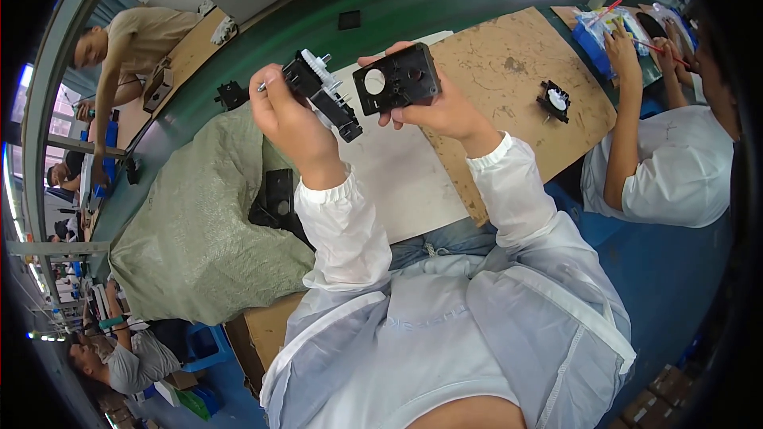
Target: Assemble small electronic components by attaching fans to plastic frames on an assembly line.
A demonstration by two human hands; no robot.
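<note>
My left hand [288,121] is closed around a black plastic mechanism [326,99] with white gears and metal shafts along its edge. Close beside it, my right hand [455,110] grips a black plastic housing [397,81] that has one large round hole and a smaller round recess. The two parts are held apart, above a white sheet [413,179] on the bench. Over on the right lies another black mechanism [554,101] with a white gear, resting on a brown board [520,56].
An olive woven sack [203,214] at my left holds black housings [278,197]. Behind it sits a black part [231,95] on the green bench. A flat black piece [349,20] lies farther back. On the right, a co-worker [668,159] handles things by a blue bin [592,40].
</note>
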